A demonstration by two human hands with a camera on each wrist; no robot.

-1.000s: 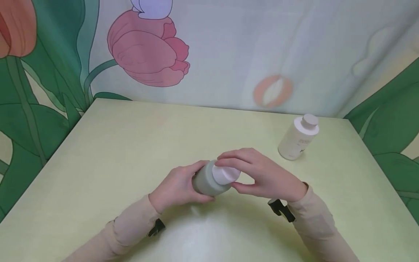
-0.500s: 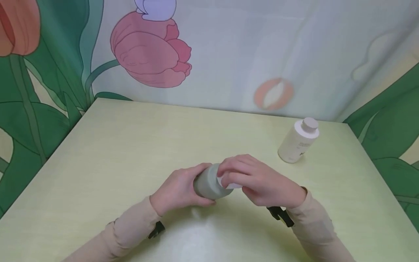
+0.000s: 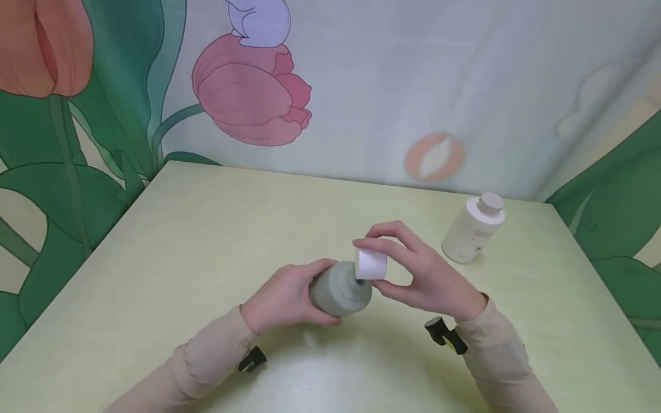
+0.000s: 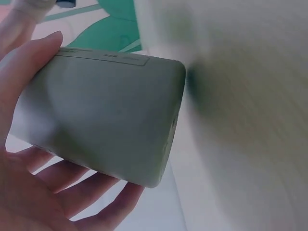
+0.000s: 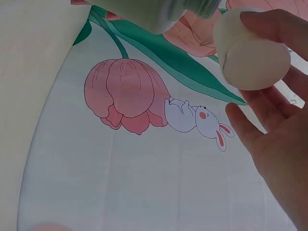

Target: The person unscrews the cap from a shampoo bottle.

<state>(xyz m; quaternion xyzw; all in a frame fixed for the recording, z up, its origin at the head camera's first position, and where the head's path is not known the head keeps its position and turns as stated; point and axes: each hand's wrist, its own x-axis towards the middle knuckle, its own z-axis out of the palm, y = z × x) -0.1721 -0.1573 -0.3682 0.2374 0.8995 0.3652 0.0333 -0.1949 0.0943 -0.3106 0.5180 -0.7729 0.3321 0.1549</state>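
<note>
A grey-green bottle (image 3: 338, 289) is tilted above the table, its neck end toward the right. My left hand (image 3: 286, 295) grips it around the body, thumb on one side and fingers on the other; the left wrist view shows the bottle's side (image 4: 106, 115) and its base. Between thumb and fingers, my right hand (image 3: 426, 278) pinches a white cap (image 3: 372, 264). In the right wrist view the cap (image 5: 255, 57) is off the bottle, close beside the threaded neck (image 5: 204, 6). From the head, the cap partly hides that neck.
A second bottle (image 3: 472, 229), white with a closed cap, stands upright at the table's right rear. The pale yellow-green table (image 3: 248, 218) ends at a printed curtain (image 3: 372, 103) with tulips. Dark wrist mounts (image 3: 445, 335) sit below both sleeves.
The white cap has come off the grey-green bottle in my right hand, lifted slightly up and right from the neck. My left hand keeps its grip. The head view has shifted slightly.
</note>
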